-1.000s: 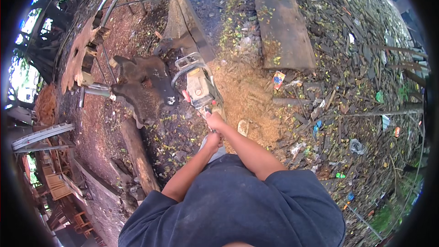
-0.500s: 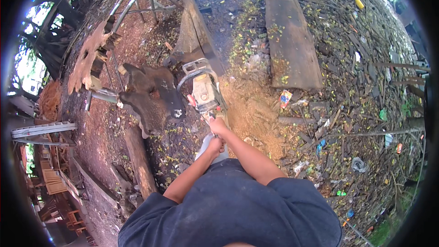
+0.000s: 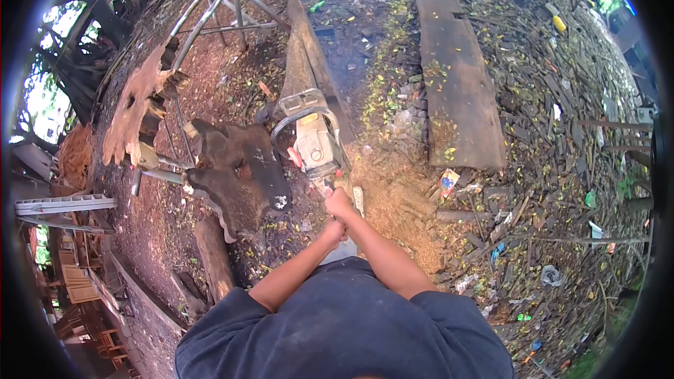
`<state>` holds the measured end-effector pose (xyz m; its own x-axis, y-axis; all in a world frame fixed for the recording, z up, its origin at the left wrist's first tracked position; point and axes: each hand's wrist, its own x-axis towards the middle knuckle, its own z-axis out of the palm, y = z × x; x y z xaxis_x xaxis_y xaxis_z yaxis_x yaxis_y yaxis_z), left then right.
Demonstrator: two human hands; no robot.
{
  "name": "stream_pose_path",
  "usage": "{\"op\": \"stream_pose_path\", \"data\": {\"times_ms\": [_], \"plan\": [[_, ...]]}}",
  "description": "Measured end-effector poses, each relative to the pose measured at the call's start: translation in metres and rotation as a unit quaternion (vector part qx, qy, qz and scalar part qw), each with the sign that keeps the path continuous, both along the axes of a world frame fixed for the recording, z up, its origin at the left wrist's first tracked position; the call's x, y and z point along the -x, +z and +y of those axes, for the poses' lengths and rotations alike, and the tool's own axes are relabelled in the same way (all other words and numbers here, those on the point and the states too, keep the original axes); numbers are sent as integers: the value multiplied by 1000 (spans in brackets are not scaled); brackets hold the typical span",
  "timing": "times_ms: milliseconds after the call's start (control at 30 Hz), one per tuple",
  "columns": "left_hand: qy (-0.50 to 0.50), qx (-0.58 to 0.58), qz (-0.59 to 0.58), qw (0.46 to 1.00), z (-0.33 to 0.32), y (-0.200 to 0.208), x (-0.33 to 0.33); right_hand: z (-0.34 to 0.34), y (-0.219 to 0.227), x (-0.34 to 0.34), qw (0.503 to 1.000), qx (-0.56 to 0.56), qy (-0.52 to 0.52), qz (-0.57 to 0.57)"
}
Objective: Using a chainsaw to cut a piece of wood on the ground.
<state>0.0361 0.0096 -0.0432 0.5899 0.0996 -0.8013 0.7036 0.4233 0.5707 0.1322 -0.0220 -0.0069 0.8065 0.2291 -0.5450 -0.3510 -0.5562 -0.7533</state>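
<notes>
A chainsaw [image 3: 316, 149] with a pale body and a dark curved front handle is out ahead of me, pointing away. Its rear end is in the grip of my right hand [image 3: 339, 203], whose fingers are closed. Just below, my left hand [image 3: 334, 229] is a closed fist against my right wrist; what it holds, if anything, is hidden. I cannot make out the saw's bar and chain. Beyond the saw, a long wooden slab [image 3: 303, 56] lies on the ground. Sawdust [image 3: 400, 207] covers the soil right of the saw.
Dark irregular wood slabs [image 3: 242, 168] and a log [image 3: 214, 256] lie to the left. Behind them, a metal-pipe frame [image 3: 203, 21] stands near a jagged wood piece [image 3: 137, 109]. A wide plank [image 3: 460, 91] lies right of centre, with litter and wood scraps around it.
My left hand has come up closer against my right wrist. The ground and wood pieces sit slightly lower in view, while the chainsaw stays in my right hand.
</notes>
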Motion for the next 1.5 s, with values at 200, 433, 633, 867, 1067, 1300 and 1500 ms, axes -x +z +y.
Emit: {"op": "stream_pose_path", "data": {"times_ms": [200,433,633,867,1067,1300,1500], "plan": [[-17,1,-36,999,29,12,-54,30,-3,-48,999,-28,-30,-8],[-16,26,-20,999,63,-11,-89,58,-2,-85,999,-30,-25,-10],[-43,22,-21,999,84,-13,-113,80,-13,-109,999,-17,-34,-23],[-49,13,-55,997,110,-8,-149,105,-11,-145,999,-29,-34,0],[-58,27,-38,997,126,-21,-160,115,-12,-158,999,-22,-36,-15],[-46,9,-55,997,131,-8,-177,124,-4,-172,999,-31,-35,-13],[-46,-28,-69,996,132,13,-192,132,-7,-184,999,-27,-30,6]]}}
